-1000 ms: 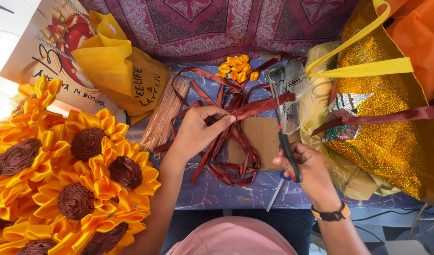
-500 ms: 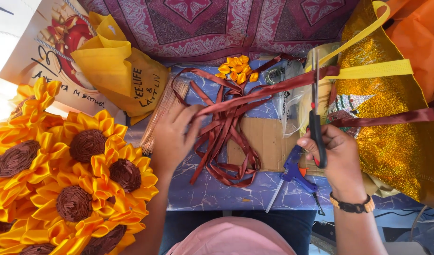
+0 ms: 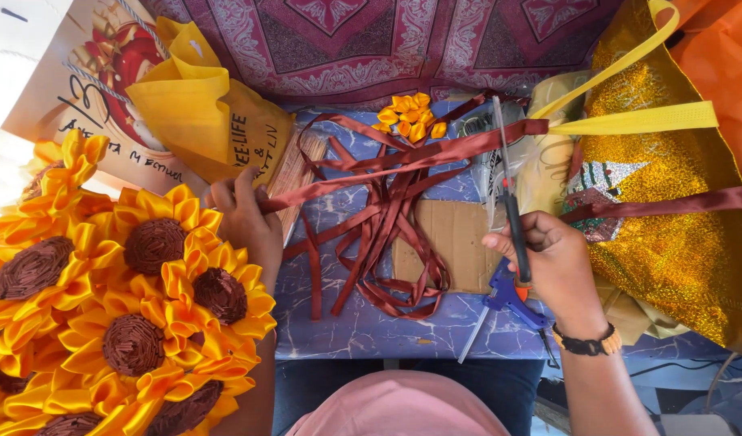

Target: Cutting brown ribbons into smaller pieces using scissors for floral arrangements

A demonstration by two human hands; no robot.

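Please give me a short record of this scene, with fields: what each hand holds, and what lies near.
left hand: pinches one end of a brown ribbon, pulled taut
right hand: holds scissors, blades at the ribbon
surface: blue table with loose ribbon pile, cardboard piece, glue gun
left side: ribbon sunflowers
right side: gold glitter bag

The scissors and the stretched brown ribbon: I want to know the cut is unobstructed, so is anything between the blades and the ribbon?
Nothing visible: the scissors in the right hand cross the ribbon directly.
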